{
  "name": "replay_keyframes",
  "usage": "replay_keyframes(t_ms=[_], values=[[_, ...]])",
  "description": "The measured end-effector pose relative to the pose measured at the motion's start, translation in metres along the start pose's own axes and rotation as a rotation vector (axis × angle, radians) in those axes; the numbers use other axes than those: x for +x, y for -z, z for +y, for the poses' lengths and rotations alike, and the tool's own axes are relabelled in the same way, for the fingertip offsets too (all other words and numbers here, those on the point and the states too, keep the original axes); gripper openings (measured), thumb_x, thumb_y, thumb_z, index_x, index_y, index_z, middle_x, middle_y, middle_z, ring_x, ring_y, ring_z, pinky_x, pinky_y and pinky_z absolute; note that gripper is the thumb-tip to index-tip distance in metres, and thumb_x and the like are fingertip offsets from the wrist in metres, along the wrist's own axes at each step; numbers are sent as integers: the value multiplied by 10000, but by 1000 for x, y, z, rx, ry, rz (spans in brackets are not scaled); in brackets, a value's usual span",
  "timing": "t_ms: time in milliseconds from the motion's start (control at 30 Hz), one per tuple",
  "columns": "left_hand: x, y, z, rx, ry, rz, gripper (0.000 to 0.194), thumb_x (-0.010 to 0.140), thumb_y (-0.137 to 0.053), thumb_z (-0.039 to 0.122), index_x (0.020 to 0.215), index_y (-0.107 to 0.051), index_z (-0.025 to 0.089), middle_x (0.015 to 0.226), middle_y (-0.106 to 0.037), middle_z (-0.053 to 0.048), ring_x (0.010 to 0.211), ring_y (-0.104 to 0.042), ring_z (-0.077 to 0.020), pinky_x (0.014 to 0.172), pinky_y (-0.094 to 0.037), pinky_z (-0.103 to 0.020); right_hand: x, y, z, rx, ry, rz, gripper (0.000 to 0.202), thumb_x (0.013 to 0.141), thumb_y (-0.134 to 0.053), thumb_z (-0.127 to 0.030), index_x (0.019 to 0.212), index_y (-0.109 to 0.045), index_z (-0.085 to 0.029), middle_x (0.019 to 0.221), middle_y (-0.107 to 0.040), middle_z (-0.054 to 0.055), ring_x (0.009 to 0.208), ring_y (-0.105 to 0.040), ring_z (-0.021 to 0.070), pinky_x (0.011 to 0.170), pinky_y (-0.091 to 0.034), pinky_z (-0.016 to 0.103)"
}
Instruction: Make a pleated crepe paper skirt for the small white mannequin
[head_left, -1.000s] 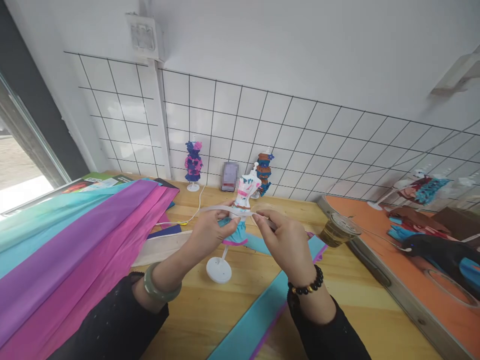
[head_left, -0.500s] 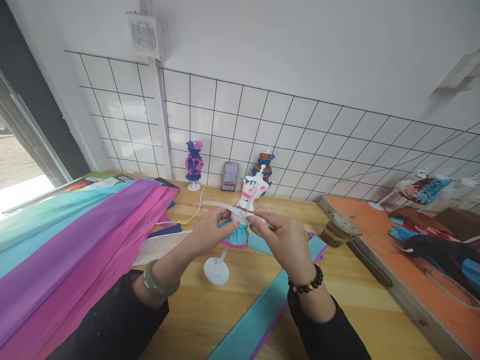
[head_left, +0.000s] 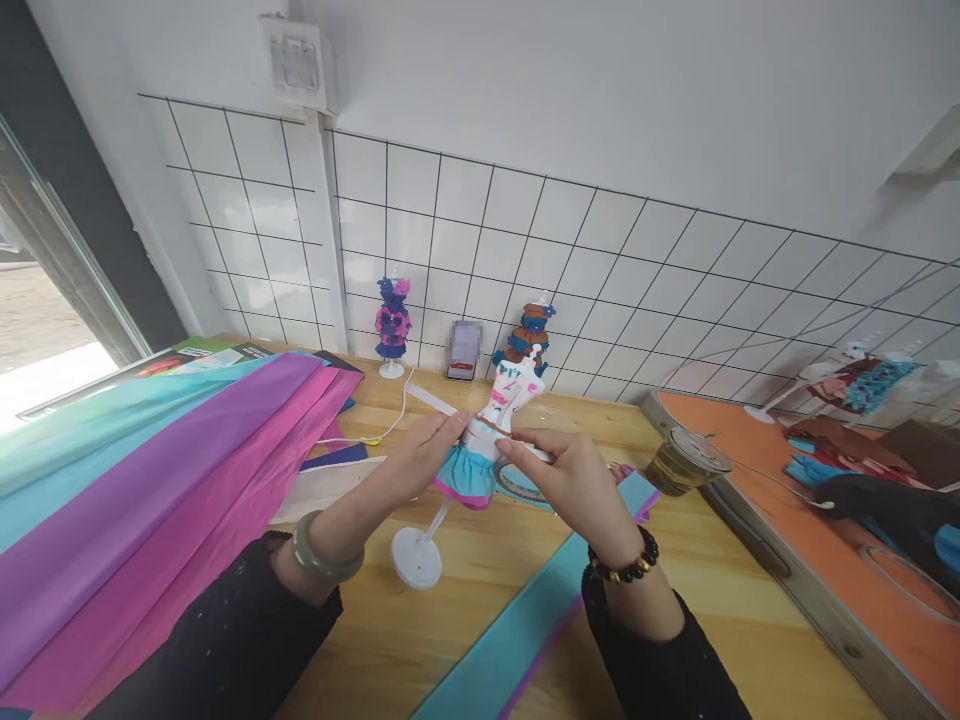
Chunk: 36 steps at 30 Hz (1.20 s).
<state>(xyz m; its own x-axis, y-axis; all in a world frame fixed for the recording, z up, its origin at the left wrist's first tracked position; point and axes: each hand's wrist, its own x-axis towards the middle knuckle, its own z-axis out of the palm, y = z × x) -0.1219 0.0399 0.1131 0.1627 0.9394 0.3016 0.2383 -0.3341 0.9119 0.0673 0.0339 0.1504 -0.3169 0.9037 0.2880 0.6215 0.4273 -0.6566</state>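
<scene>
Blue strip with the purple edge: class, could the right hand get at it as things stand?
Probably yes: the strip lies near the right hand, its front part uncovered, though that hand is busy at the mannequin.

Left hand (head_left: 417, 462) at the left of the dress form (head_left: 514, 386), fingers bent, right hand (head_left: 576, 482) at its right, thumb and forefinger pinched, forearms (head_left: 358, 522) angled inward below it.
</scene>
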Motion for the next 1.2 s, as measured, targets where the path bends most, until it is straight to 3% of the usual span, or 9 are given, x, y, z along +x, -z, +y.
replay_keyframes(t_ms=[167,333,433,567,667,767,900,1033,1200], values=[[-2,-1,1,-25,12,-16,465,935,-290,452,728,-578,151,697,-575,-9,667,-495,-136,637,-406,-255,-1,3,-4,51,12,-145,412,865,-478,-515,771,-715,-191,664,-656,3,596,-531,144,510,-328,246],[-3,-1,2,120,-36,-16,533,950,-225,448,700,-588,149,649,-580,-12,619,-504,-133,605,-422,-254,-1,3,-3,85,9,-138,425,859,-481,-522,736,-701,-179,617,-576,-6,572,-443,120,511,-304,238],[-4,1,2,404,-154,12,540,963,-182,394,828,-644,149,654,-611,-31,602,-536,-148,604,-447,-272,0,2,-1,56,-16,-117,428,845,-494,-536,737,-705,-180,564,-530,-18,538,-409,112,492,-282,237],[-3,4,3,588,-273,141,396,945,-283,281,1153,-594,149,859,-675,-92,827,-605,-204,791,-459,-365,0,1,-1,35,-65,-96,424,837,-500,-537,774,-723,-182,609,-593,-7,566,-470,128,507,-307,239],[-5,1,5,750,-444,270,343,923,-348,226,1162,-579,145,994,-665,-116,939,-584,-226,826,-449,-402,1,1,0,23,-100,-54,411,842,-495,-523,844,-742,-194,703,-669,11,636,-550,160,548,-350,245],[-9,-6,8,960,-688,351,300,889,-405,178,1124,-583,116,884,-653,-104,822,-577,-220,723,-456,-389,2,0,2,-15,-110,-12,420,842,-488,-525,843,-743,-192,716,-689,24,660,-575,180,569,-366,254],[-16,-8,16,952,-861,187,339,858,-487,178,1193,-538,194,935,-633,-68,881,-553,-209,774,-454,-384,3,3,7,-38,-81,21,420,839,-490,-528,863,-742,-192,664,-669,17,643,-558,177,555,-350,251],[-14,4,16,634,-715,-7,490,843,-463,106,1304,-423,267,1118,-589,-58,1042,-524,-190,893,-440,-377,4,9,10,28,-19,19,422,846,-491,-522,884,-735,-180,728,-676,19,647,-537,167,549,-348,246],[-6,11,4,137,-308,106,479,872,-477,175,1331,-391,279,1178,-572,-69,1087,-540,-187,922,-451,-382,2,11,6,68,52,-28,408,853,-497,-513,910,-733,-185,783,-683,21,674,-544,167,585,-373,252]])
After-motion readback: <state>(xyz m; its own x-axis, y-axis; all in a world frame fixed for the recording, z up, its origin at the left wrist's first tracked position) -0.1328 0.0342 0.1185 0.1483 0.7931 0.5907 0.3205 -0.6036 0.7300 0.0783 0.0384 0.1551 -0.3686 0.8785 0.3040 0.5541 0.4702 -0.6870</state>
